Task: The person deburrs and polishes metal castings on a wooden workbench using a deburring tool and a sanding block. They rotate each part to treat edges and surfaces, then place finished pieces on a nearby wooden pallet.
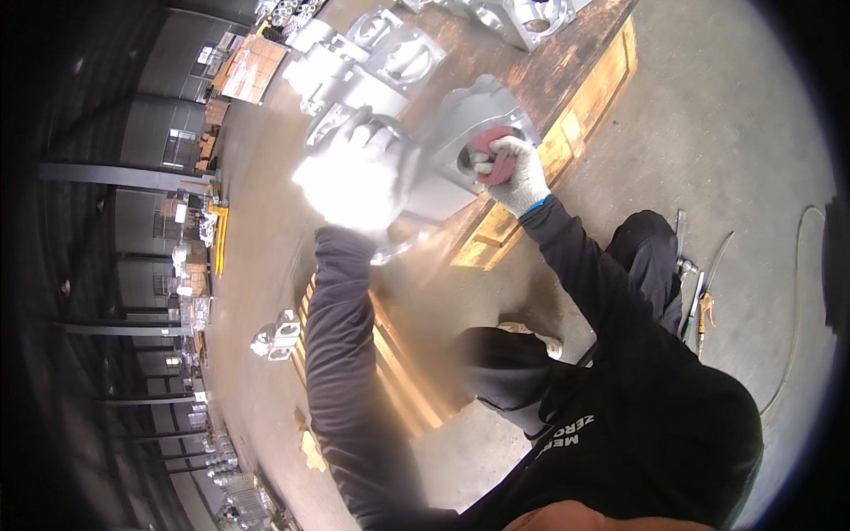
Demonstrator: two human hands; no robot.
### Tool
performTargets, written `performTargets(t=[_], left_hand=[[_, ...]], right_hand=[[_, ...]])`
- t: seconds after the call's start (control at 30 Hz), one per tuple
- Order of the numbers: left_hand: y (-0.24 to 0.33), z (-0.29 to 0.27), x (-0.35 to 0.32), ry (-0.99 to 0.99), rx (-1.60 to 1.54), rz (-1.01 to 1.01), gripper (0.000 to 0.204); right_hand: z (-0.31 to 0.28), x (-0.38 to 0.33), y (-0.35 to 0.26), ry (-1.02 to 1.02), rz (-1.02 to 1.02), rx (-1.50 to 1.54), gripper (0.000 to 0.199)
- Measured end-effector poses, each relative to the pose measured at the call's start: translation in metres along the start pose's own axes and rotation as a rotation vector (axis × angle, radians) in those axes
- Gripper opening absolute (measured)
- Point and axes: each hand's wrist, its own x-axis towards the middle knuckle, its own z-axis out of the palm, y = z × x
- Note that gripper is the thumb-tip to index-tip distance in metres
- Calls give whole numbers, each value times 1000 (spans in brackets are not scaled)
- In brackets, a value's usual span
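Note:
A grey metal casting (443, 188) with a round bore rests tilted at the edge of a wooden crate. My right hand (522, 181), in a white knit glove, pinches a red abrasive pad (498, 159) against the bore's rim. The pad lies folded between thumb and fingers, part of it over the opening. On the casting's left end is my left hand (359, 168), gloved too, its fingers curled over the metal. Strong glare washes out most of that glove and the metal beneath it.
The wooden crate (567, 142) carries more castings (403, 57) toward its far side. Below my left arm stands a slatted wooden pallet (412, 389). An air gun (706, 310) and other long tools lie on the floor at right, near a thin hose (797, 292).

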Motion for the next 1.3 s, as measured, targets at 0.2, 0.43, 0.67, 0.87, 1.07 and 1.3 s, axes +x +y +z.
performTargets(t=[0.2,0.43,0.67,0.87,1.07,1.3], left_hand=[[-8,7,-4,8,4,62,22],[155,44,-41,485,-627,-607,31],[215,152,-44,570,-2425,-1434,30],[192,194,-37,591,-957,-870,13],[180,185,21,1205,-2417,-1213,8],[164,195,8,83,-886,-827,25]], right_hand=[[14,-14,0,-216,-687,-2308,33],[5,-40,-33,-35,-129,-1048,39],[-3,-67,-40,82,-172,-1080,42],[78,-36,-71,123,-1245,-1642,47],[114,57,-78,51,-812,-2590,62],[100,67,-85,-121,-872,-2595,36]])
